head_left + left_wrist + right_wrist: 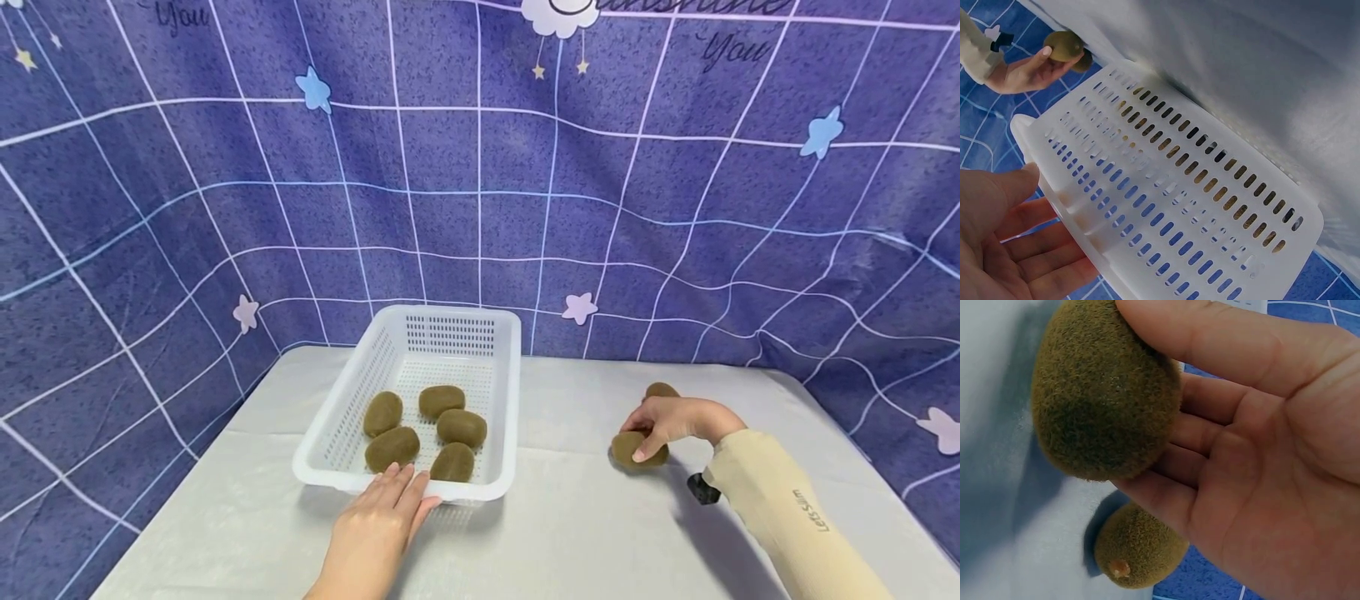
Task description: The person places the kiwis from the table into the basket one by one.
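Note:
On the right side of the table, my right hand (670, 419) grips a brown fuzzy kiwi (639, 451) between thumb and fingers. Its hairy skin (1104, 394) fills the upper left of the right wrist view. A second kiwi (662, 390) lies just behind that hand, partly hidden by it. My left hand (380, 518) holds the near rim of a white plastic basket (480, 490), fingers over the edge and thumb (1019, 181) on the outer side. Inside the basket lie several kiwis (462, 427), grouped toward its near half.
A white cloth covers the table (570, 533). Behind and beside it hangs a blue curtain (480, 217) with grid lines and stars. The slotted basket wall (1166, 181) faces the left wrist camera. A dark small device (703, 489) sits at the right wrist.

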Available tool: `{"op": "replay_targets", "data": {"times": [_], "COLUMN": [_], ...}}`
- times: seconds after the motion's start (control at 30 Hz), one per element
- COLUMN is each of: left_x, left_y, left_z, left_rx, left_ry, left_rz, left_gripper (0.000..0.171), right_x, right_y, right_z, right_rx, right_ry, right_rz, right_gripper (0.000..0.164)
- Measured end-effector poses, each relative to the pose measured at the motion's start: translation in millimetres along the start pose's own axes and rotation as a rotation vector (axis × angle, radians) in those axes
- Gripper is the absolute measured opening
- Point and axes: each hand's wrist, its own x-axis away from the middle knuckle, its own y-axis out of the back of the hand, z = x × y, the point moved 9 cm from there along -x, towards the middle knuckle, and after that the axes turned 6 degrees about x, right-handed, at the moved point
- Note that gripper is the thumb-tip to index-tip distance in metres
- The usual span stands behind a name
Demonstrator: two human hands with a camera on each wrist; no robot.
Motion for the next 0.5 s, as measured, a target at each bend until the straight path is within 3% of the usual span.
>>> {"op": "replay_targets", "data": {"times": [0.5], "left_x": [3.6], "left_y": [-2.0], "left_z": [1.7], "left_rx": [-0.006], "left_ry": [-0.001], "left_rz": [0.002], "left_gripper": [0.064], "right_x": [-2.4], "right_y": [10.1], "right_z": [14.0], "right_rx": [-0.047], "right_ry": [0.085], "right_rz": [-0.057], "right_gripper": [0.048]}}
